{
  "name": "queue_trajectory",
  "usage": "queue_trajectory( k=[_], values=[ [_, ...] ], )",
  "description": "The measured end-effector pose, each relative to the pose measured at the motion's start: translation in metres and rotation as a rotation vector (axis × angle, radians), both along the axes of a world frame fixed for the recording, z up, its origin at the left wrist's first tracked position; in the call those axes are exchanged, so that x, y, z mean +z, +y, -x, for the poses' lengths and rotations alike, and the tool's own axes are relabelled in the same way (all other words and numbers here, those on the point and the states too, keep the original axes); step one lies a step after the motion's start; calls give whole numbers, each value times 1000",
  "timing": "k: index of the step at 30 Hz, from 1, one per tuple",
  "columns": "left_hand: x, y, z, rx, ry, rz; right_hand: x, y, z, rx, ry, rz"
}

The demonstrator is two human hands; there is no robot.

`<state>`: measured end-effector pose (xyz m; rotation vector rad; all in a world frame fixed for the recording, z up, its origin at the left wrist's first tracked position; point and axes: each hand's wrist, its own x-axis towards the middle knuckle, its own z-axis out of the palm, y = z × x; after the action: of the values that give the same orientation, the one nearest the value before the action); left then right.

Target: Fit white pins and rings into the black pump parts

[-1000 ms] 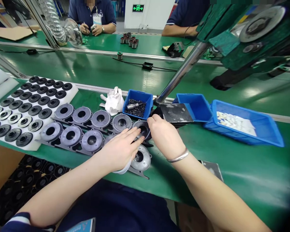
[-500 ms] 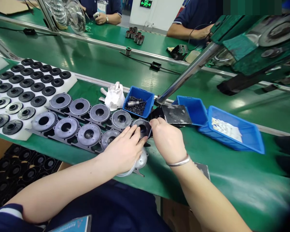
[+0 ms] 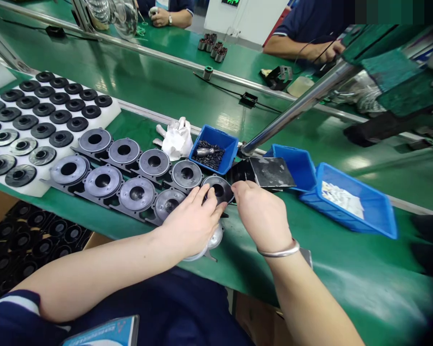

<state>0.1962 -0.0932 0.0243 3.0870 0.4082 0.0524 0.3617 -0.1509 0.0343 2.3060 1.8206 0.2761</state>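
Observation:
Two rows of round grey metal housings lie on the green bench. At the right end of the back row is a darker round housing. My left hand rests over its near left edge, fingers spread, partly covering the row in front. My right hand, with a bracelet at the wrist, is closed at that housing's right edge; whatever its fingertips pinch is too small to make out. Just behind stands a blue bin of small black parts with a metal piece on top. A white glove lies left of the bin.
White foam trays hold black discs at the left. Blue bins and a dark plate are on the right. A metal pole slants above the bench. People's hands work across it. Black parts fill a box below.
The view has shifted slightly, so the bench appears moved. Both hands stay at the same housing; the right hand's fingertips sit a little differently at its edge.

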Motion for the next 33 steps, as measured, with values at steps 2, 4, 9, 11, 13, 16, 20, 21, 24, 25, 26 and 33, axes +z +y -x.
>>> queue_trajectory(
  k=[2,4,9,11,13,16,20,21,24,25,26,33],
  values=[
    [0,0,-1,-2,5,-6,-5,-3,-1,1,-2,-23],
    [0,0,-1,0,1,-12,-8,-5,-1,-9,6,-44],
    [-2,0,0,14,-40,1,-12,-4,-2,-29,46,-100],
    [-4,1,1,16,-61,12,-13,-4,-3,-23,53,-109],
    [-7,1,3,20,-92,29,-14,-4,-4,-9,61,-111],
    [-10,3,5,22,-138,70,-13,-6,-4,2,62,-134],
    [2,11,13,25,-269,200,-6,-13,-4,-9,36,-317],
    [8,14,18,49,-323,265,-3,-15,-4,-4,43,-385],
    [25,26,34,164,-503,479,11,-17,0,67,240,-551],
    [29,30,39,205,-545,533,17,-16,4,106,389,-567],
    [32,34,44,243,-569,570,22,-15,10,150,575,-550],
    [33,55,70,382,-411,432,46,18,68,344,1558,0]
  ],
)
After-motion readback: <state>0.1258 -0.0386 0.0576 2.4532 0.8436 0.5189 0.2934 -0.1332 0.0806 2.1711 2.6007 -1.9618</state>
